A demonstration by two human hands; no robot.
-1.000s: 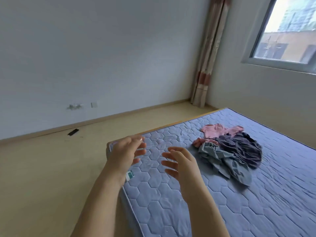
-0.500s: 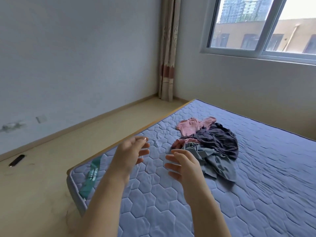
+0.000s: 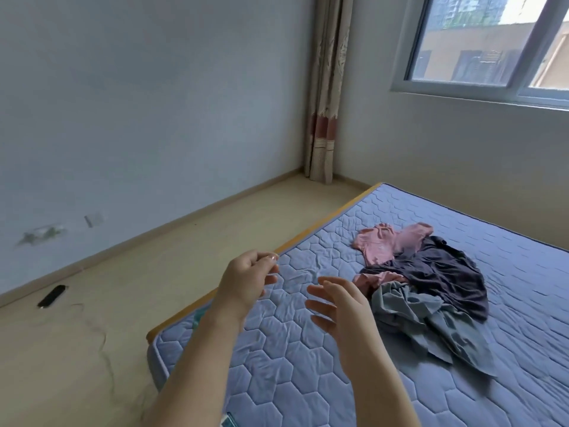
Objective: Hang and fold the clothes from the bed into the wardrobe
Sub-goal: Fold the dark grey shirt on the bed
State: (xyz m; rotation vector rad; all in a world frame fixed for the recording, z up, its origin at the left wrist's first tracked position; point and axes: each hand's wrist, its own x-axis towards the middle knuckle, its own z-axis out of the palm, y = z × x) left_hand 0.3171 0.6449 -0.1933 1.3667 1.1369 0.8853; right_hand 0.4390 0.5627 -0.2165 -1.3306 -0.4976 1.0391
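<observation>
A small heap of clothes lies on the blue quilted mattress (image 3: 308,380): a pink top (image 3: 388,243) at the far side, a dark purple garment (image 3: 443,275) over it, and a grey-green garment (image 3: 431,322) nearest me. Both my hands are raised above the mattress, left of the heap, palms facing each other. My left hand (image 3: 246,280) and my right hand (image 3: 340,306) have relaxed, spread fingers and hold nothing. My right hand is a short way from the grey-green garment without touching it. No wardrobe is in view.
Bare beige floor (image 3: 154,288) runs between the bed's wooden edge and the white wall. A small black object (image 3: 51,296) lies on the floor at the left. A curtain (image 3: 326,103) hangs in the corner beside a window (image 3: 492,41).
The view has swung right and closer to the bed, so the clothes heap looks larger. Both hands stay raised and empty, fingers spread a little more.
</observation>
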